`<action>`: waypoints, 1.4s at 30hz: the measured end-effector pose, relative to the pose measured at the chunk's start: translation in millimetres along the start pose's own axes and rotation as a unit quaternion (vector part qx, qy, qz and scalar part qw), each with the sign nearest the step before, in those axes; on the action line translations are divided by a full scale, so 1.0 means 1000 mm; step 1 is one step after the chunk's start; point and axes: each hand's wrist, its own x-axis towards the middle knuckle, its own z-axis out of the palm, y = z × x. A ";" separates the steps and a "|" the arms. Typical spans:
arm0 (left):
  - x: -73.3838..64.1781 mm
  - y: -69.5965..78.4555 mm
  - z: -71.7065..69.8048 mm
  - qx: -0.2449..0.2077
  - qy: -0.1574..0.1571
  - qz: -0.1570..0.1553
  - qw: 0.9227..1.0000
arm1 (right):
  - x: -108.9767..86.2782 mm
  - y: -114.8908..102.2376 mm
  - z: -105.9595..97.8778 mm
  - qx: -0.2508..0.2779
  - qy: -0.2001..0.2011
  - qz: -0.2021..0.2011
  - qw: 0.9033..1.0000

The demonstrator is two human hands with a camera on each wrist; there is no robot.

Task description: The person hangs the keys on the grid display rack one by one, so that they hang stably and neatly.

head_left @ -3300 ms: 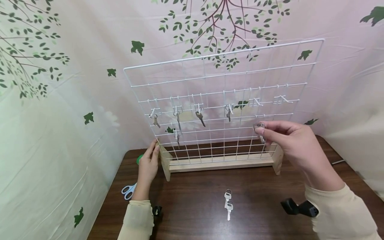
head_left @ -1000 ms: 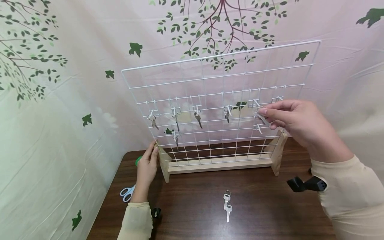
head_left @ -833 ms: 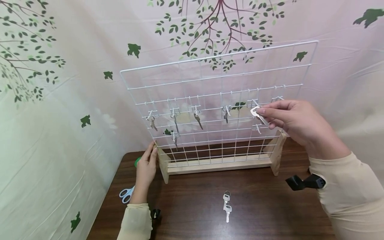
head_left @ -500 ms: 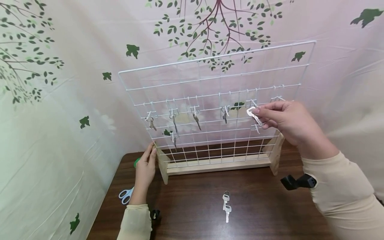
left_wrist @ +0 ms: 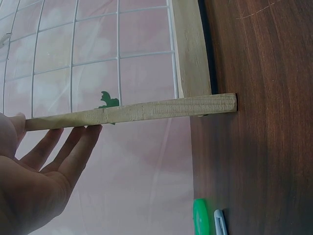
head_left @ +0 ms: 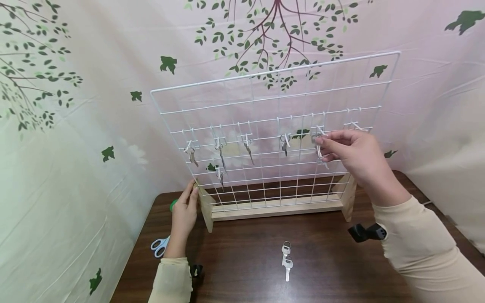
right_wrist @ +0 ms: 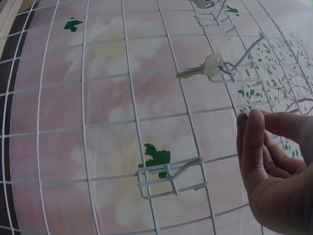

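A white wire grid rack (head_left: 242,77) stands on a wooden base with hooks across its front. My right hand (head_left: 354,151) pinches a silver key (head_left: 319,150) by its upper end, right at an upper hook (head_left: 320,129) on the right side. In the right wrist view the fingers of my right hand (right_wrist: 266,152) hide that key. My left hand (head_left: 184,216) grips the rack's left wooden upright (head_left: 206,206); the left wrist view shows thumb and fingers on opposite sides of this upright (left_wrist: 146,109). A key (head_left: 285,147) hangs from the hook left of my right hand.
Several more keys hang on the left half of the grid. Two overlapping keys (head_left: 286,263) lie on the dark wooden table (head_left: 242,252). Blue-handled scissors (head_left: 159,247) and a green round object (head_left: 173,205) sit by the left arm. Another hook (head_left: 355,125) projects at the far right.
My right hand has risen from low on the grid, then shifted left with the key to the upper hook. The key now points downward. The left hand keeps its hold on the upright.
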 end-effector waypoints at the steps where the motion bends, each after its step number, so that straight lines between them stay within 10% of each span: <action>1: 0.000 0.000 0.000 0.001 0.000 0.000 1.000 | 0.000 0.001 0.001 0.003 0.000 -0.002 1.000; 15: 0.005 0.005 0.003 -0.013 0.001 0.010 1.000 | -0.026 0.018 0.001 -0.035 -0.018 0.031 0.999; 23: 0.011 0.010 0.004 -0.012 0.004 0.017 1.000 | -0.069 0.042 0.034 -0.066 0.005 0.004 0.998; 34: 0.010 0.007 0.002 -0.018 0.004 0.004 1.000 | -0.078 0.132 0.109 0.056 -0.126 0.128 0.982; 42: 0.006 0.002 0.001 -0.016 0.006 -0.002 1.000 | -0.081 0.172 0.131 0.014 -0.214 0.185 0.959</action>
